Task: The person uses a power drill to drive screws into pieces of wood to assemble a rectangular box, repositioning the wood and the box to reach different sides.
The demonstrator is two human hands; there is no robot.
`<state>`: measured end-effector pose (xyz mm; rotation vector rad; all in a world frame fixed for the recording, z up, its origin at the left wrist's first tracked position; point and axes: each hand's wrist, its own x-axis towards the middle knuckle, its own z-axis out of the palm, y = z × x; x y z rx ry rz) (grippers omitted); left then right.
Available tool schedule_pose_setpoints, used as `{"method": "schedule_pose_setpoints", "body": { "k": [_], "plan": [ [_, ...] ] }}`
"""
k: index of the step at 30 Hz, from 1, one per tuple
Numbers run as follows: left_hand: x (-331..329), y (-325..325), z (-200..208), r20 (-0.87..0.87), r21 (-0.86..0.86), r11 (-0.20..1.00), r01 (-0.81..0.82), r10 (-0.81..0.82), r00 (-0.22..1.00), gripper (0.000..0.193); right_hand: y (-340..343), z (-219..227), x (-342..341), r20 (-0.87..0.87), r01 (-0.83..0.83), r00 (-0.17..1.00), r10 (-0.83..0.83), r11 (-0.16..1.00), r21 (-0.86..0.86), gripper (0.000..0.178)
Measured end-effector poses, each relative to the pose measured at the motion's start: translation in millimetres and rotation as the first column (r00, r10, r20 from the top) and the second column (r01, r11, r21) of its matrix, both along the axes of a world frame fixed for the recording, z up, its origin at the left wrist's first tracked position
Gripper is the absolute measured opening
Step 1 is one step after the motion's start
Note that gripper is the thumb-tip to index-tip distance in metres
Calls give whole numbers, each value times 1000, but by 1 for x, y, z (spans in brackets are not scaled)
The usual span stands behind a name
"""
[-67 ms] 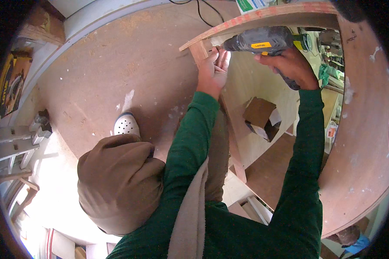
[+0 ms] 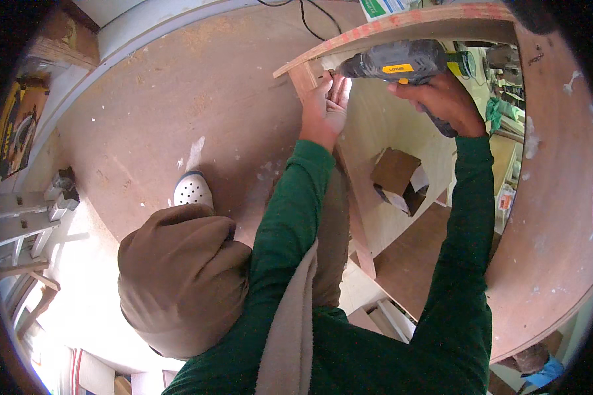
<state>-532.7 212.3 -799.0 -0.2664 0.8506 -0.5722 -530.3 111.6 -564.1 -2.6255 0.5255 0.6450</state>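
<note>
Two hands at work, both in green sleeves, on a plywood cabinet frame. Right hand (image 2: 441, 99): fingers wrapped tight round the grip of a grey cordless drill (image 2: 398, 62) with a yellow label. Drill lies level, nose pointing toward the left hand, body just under the frame's top board (image 2: 408, 23).

Left hand (image 2: 324, 108): fingers pressed together and laid flat against the upright wooden strip (image 2: 304, 79) at the frame's corner, fingertips up by the drill nose. A small item may be pinched at the fingertips; too small to tell. Drill tip meets the work right beside those fingertips; the exact contact point is hidden by the hand.

Below the hands, inside the frame: pale back panel, and an open brown cardboard box (image 2: 396, 176) lying well under the drill. A narrow wooden batten (image 2: 359, 230) runs down from the left wrist toward the body.

Left of the left hand: broad brown plywood floor sheet (image 2: 178, 99), dusted with white patches. Near the left elbow, one bent knee in brown trousers (image 2: 178, 276), with a white perforated clog (image 2: 192, 189) just beyond it.

Right of the right arm: curved side panel (image 2: 553, 197) with white specks.
</note>
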Motion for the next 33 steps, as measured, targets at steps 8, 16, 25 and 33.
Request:
{"method": "schedule_pose_setpoints", "body": {
  "k": [8, 16, 25, 33],
  "plan": [
    [-2, -3, -6, 36, 22, 1000, -11, 10, 999, 21, -4, -6, 1, -13, 6, 1000, -6, 1000, -16, 33],
    [-2, -1, 1, 63, 58, 998, 6, -10, 998, 21, -8, -9, 0, -17, 41, 999, -41, 999, 0, 34],
    [-7, 9, -2, 197, 282, 952, 117, -176, 964, 26, -11, -14, -3, 84, -56, 995, 57, 998, -9, 36],
    [-45, 10, -12, 96, 909, -201, -365, -752, 652, 68, -12, -13, -2, 76, -120, 990, 121, 992, -28, 43]
  ]
}}
